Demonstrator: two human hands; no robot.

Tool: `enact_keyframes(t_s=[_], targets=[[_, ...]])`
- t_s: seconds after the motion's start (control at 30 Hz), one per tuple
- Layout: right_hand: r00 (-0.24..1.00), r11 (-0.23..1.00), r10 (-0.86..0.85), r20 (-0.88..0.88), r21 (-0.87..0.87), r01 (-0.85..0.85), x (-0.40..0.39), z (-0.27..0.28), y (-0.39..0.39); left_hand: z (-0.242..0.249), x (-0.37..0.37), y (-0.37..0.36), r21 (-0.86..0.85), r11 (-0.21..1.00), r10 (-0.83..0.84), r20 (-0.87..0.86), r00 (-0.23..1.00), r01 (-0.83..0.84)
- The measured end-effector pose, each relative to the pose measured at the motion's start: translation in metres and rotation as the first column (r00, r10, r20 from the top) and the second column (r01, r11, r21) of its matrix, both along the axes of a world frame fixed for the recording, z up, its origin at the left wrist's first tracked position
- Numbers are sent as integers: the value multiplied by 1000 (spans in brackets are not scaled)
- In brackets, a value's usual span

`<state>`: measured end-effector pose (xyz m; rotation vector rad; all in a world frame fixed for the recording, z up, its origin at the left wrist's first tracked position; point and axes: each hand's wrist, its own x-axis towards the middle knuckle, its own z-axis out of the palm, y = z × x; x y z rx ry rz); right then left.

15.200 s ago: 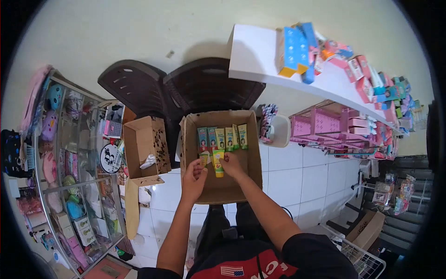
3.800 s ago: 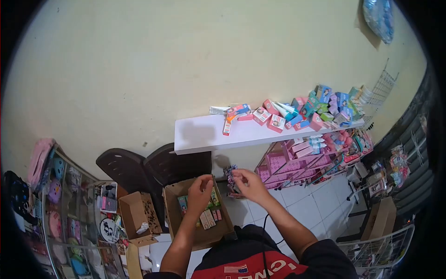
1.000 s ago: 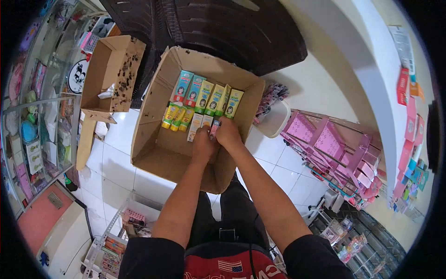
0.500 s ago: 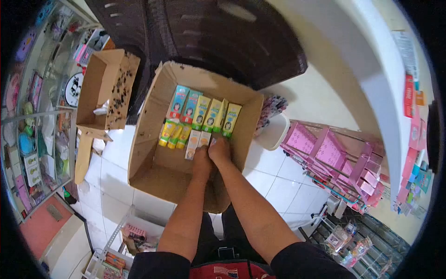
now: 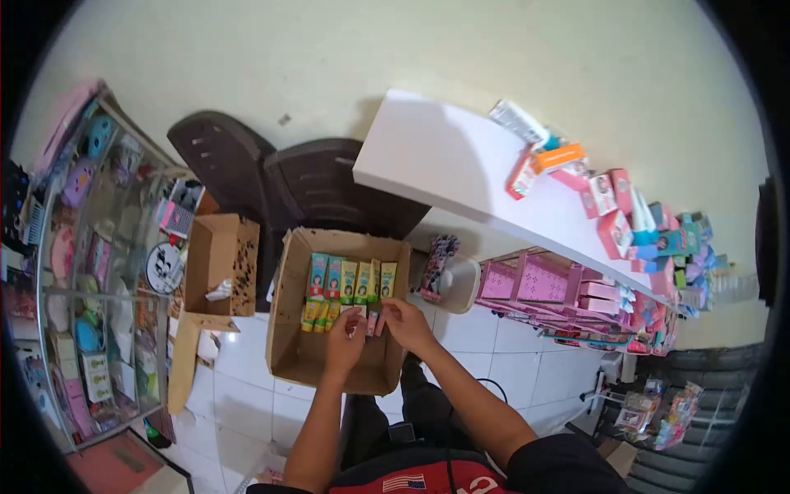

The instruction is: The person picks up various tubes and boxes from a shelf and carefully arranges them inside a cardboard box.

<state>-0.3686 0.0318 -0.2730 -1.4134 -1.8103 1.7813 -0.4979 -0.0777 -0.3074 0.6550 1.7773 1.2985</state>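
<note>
An open cardboard box (image 5: 284, 354) stands in front of me with rows of cosmetic packs in it. Two teal packs (image 5: 332, 278) are at its far left, several yellow tubes (image 5: 363, 280) beside them. Smaller yellow tubes (image 5: 321, 316) lie in the nearer row. My left hand (image 5: 346, 336) is over the nearer row, fingers closed by a small white pack (image 5: 360, 311), its hold partly hidden. My right hand (image 5: 406, 324), at the box's right side, pinches a narrow pinkish pack (image 5: 380, 323). Another small pink pack (image 5: 372, 321) lies between the hands.
A white shelf (image 5: 444, 156) at right carries many cosmetic boxes. Pink racks (image 5: 535, 284) and a white bin (image 5: 462, 284) stand below it. A smaller cardboard box (image 5: 210, 272) and a glass display case (image 5: 115, 247) are at left. Dark plastic chairs (image 5: 329, 189) stand behind the box.
My view has tilted up, showing more wall and the shelf top. My hands, close together before, are now apart, the right one at the box's right side.
</note>
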Motion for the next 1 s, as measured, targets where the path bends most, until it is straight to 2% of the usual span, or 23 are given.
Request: enact_keyframes(t_s=[0.07, 0.13, 0.2, 0.27, 0.33, 0.53, 0.57, 0.67, 0.73, 0.77, 0.83, 0.9, 0.93, 1.0], targets=[[999, 997, -32, 23, 67, 30, 7, 36, 4, 36, 2, 9, 53, 998, -33, -28, 999, 34], [998, 988, -36, -47, 146, 43, 17, 58, 4, 64, 4, 15, 150, 982, -96, -104, 990, 111], [993, 984, -47, -112, 167, 65, 28, 78, 7, 81, 6, 24, 200, 969, -124, -99, 987, 142], [982, 978, -55, -180, 191, 89, 35, 103, 10, 118, 13, 33, 147, 970, -173, -157, 972, 196], [961, 967, -81, -263, 212, 139, 46, 140, 9, 156, 21, 46, 202, 949, -199, -210, 957, 242], [937, 849, -146, -317, 446, 284, 82, 208, 24, 213, 40, 86, 356, 856, -247, -357, 901, 376], [950, 822, -133, -282, 504, 265, 90, 219, 32, 214, 43, 95, 405, 833, -197, -419, 886, 376], [959, 754, -116, -260, 605, 255, 105, 237, 65, 248, 47, 122, 375, 809, -227, -512, 828, 453], [977, 576, -96, -191, 790, 211, 111, 247, 92, 265, 49, 143, 382, 792, -182, -598, 781, 477], [975, 563, -95, -200, 797, 219, 112, 253, 106, 271, 50, 155, 381, 781, -137, -667, 732, 494], [984, 332, -91, -156, 926, 178, 118, 274, 142, 289, 48, 196, 426, 748, -37, -739, 673, 509], [988, 270, -98, -123, 952, 145, 118, 277, 165, 294, 41, 229, 467, 723, 101, -801, 590, 510], [991, 226, -108, -79, 969, 102, 117, 283, 173, 296, 39, 244, 477, 711, 115, -803, 584, 517], [992, 240, -110, -56, 968, 81, 112, 290, 182, 301, 35, 269, 350, 812, 34, -828, 560, 468]])
